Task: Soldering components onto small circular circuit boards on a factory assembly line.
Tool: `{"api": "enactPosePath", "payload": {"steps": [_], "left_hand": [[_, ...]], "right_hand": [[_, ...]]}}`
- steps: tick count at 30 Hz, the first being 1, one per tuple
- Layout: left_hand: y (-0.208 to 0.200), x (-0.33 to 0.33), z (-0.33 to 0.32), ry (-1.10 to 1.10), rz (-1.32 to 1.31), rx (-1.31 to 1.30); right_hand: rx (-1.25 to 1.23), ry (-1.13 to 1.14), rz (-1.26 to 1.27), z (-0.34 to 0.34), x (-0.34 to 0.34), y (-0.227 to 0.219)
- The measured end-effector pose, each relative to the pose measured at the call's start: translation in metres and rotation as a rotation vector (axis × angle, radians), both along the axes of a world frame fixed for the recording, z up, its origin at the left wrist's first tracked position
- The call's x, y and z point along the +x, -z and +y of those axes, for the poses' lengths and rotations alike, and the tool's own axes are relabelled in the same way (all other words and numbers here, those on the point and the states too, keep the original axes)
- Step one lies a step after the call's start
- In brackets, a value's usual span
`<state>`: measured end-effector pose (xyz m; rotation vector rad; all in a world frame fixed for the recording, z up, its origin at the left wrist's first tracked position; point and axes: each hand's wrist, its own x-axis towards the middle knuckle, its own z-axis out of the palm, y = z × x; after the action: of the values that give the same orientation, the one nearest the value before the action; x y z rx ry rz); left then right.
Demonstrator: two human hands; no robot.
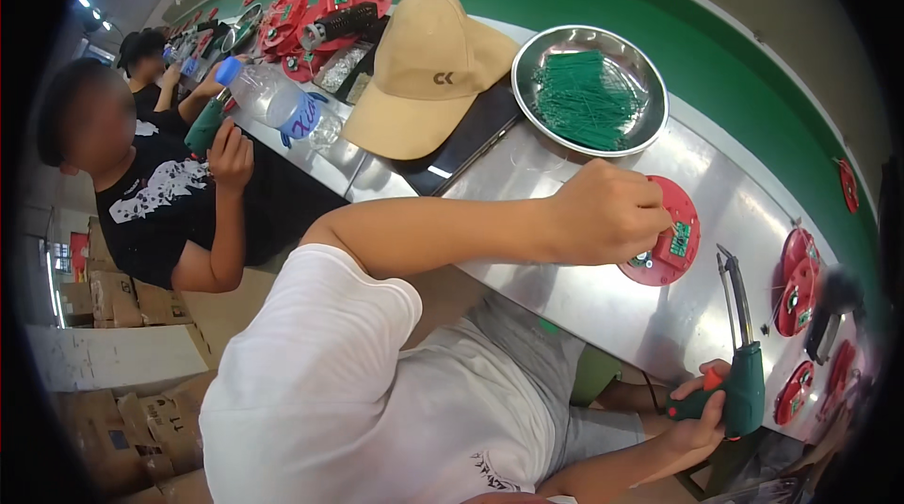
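Note:
My left hand [610, 212] reaches across the metal table with its fingers pinched together over a round red plate [673, 195]. Whatever is between those fingertips, if anything, is too small to make out. On the plate sits a small green circuit board [680, 239], close to my fingertips; the hand covers part of the plate's left side. My right hand [699, 410] grips a green soldering gun [747, 386] by its handle, near an orange-red trigger. The gun's long metal tip and thin feed tube point up and away, to the right of the plate and apart from it.
Beyond my left hand stands a steel bowl [662, 108] of green wires [584, 94]. A tan cap [424, 66] lies on a dark flat thing, beside a water bottle [282, 104]. More red plates [799, 292] lie at right. A co-worker [169, 174] sits at left holding a green tool.

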<state>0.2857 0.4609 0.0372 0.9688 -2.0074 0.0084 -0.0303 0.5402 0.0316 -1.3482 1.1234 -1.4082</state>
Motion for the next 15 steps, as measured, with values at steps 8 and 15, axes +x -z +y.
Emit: {"api": "enactPosePath", "payload": {"steps": [8, 15], "left_hand": [[0.000, -0.007, 0.008, 0.023, -0.014, 0.020], [0.005, -0.008, 0.011, 0.013, -0.007, 0.033]], "right_hand": [[-0.004, -0.031, 0.157, 0.012, 0.014, -0.013], [0.035, -0.037, 0.038, 0.009, 0.020, -0.011]]}}
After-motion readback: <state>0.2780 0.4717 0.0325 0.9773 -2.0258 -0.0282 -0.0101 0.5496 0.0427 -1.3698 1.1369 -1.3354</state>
